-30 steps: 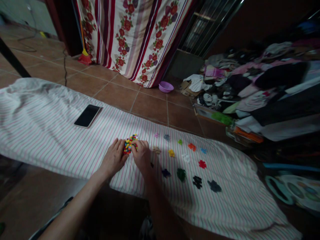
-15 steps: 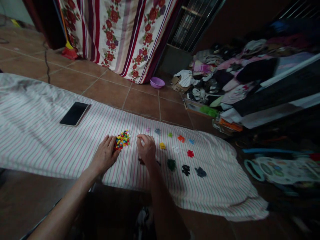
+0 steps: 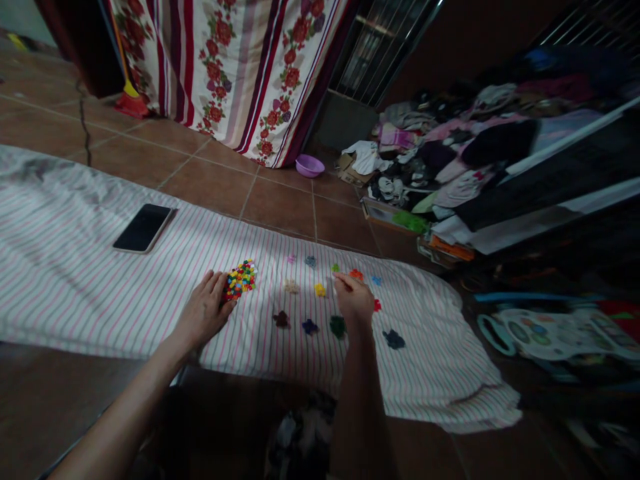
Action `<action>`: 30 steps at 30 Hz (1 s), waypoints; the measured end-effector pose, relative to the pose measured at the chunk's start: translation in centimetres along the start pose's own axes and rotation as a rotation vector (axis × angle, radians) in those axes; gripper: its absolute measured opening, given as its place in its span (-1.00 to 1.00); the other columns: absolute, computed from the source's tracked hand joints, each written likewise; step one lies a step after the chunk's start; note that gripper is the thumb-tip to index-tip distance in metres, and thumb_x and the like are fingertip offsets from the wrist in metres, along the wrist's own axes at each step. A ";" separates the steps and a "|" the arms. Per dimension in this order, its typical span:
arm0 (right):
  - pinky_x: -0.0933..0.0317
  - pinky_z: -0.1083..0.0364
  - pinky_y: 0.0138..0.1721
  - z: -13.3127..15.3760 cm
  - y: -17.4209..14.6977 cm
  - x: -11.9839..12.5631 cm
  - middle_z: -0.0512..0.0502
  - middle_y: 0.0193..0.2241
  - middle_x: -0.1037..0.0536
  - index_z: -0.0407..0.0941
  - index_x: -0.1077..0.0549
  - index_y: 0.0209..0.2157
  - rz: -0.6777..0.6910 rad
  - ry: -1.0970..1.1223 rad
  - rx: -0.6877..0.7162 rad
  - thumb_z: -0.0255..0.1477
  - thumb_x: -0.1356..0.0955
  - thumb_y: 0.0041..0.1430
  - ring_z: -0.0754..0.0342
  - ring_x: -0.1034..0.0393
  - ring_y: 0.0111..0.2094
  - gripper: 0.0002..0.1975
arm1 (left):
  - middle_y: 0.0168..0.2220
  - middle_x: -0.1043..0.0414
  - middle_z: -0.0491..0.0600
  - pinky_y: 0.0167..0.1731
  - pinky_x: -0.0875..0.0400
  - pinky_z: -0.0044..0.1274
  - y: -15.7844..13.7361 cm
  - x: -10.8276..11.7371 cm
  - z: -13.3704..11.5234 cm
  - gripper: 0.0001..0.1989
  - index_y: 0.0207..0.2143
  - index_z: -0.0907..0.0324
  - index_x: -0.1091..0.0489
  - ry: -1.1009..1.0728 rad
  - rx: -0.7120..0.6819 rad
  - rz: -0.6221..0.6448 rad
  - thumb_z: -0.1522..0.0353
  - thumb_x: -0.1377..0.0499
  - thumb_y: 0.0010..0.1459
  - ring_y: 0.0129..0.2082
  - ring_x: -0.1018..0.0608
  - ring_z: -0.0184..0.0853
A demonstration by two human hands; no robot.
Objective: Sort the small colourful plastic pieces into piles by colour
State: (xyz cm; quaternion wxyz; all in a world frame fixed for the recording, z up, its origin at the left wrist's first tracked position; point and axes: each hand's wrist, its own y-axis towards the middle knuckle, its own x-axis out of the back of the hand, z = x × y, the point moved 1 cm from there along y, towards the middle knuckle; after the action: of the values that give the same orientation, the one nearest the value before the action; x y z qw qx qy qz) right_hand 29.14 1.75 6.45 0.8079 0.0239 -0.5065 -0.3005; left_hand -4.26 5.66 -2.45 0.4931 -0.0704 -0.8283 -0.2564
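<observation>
My left hand (image 3: 204, 308) lies flat on the striped cloth (image 3: 175, 300), its fingers along the near left edge of a mixed pile of small coloured pieces (image 3: 241, 280). Over the sorted heaps, my right hand (image 3: 356, 299) has its thumb and finger pinched together; anything between them is too small to make out. Around it lie a lime green heap (image 3: 335, 267), an orange heap (image 3: 356, 274), a yellow heap (image 3: 320, 290) and a dark green heap (image 3: 337, 326). A red heap (image 3: 377, 305) is partly covered by that hand. White and black heaps are hidden beneath it.
Further heaps include beige (image 3: 291, 287), brown (image 3: 281, 319), navy (image 3: 310, 327) and dark grey (image 3: 394, 339). A phone (image 3: 144, 228) lies on the cloth at left. Beyond are a purple basin (image 3: 310, 166), a broom (image 3: 131, 100) and piled clothes (image 3: 440, 147).
My right hand has moved right, from beside the mixed pile to above the sorted heaps, uncovering the beige, brown and navy ones. My left hand stays by the mixed pile.
</observation>
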 end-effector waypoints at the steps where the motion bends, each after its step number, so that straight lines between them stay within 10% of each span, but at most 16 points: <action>1: -0.26 0.03 -0.06 -1.1 0.0 0.8 -0.14 -0.20 -0.64 -0.07 -0.64 -0.23 0.032 -0.046 -0.039 -0.38 -0.26 0.14 -0.04 -0.47 -0.18 -0.68 | 0.19 -0.31 0.27 0.22 -0.27 -0.10 -0.1 0.0 0.1 -0.41 0.20 0.34 -0.15 0.001 0.004 0.001 0.13 0.00 0.27 0.29 -0.25 0.04; 14: -0.24 0.15 -0.25 -5.3 -1.1 1.8 -0.07 -0.23 -0.65 -0.05 -0.60 -0.20 0.538 -0.315 -0.329 -0.46 -0.32 0.13 0.03 -0.51 -0.21 -0.75 | 0.18 -0.32 0.24 0.23 -0.26 -0.12 -0.1 0.3 0.2 -0.44 0.20 0.33 -0.17 -0.025 0.017 0.026 0.17 -0.03 0.25 0.30 -0.23 0.03; 30: -0.31 0.14 -0.20 -5.8 -1.5 1.1 -0.03 -0.29 -0.66 -0.04 -0.64 -0.32 0.527 -0.197 -0.236 -0.56 -0.28 0.08 0.06 -0.54 -0.21 -0.70 | 0.17 -0.33 0.26 0.22 -0.26 -0.07 0.0 0.3 0.1 -0.45 0.19 0.30 -0.16 -0.039 0.009 0.021 0.18 -0.03 0.24 0.28 -0.26 0.03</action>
State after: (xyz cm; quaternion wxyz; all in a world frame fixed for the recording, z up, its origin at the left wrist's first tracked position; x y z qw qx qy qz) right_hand 33.65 -1.64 3.98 0.8021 -0.2318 -0.5328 -0.1381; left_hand -4.45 5.69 -2.26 0.4798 -0.0818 -0.8382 -0.2461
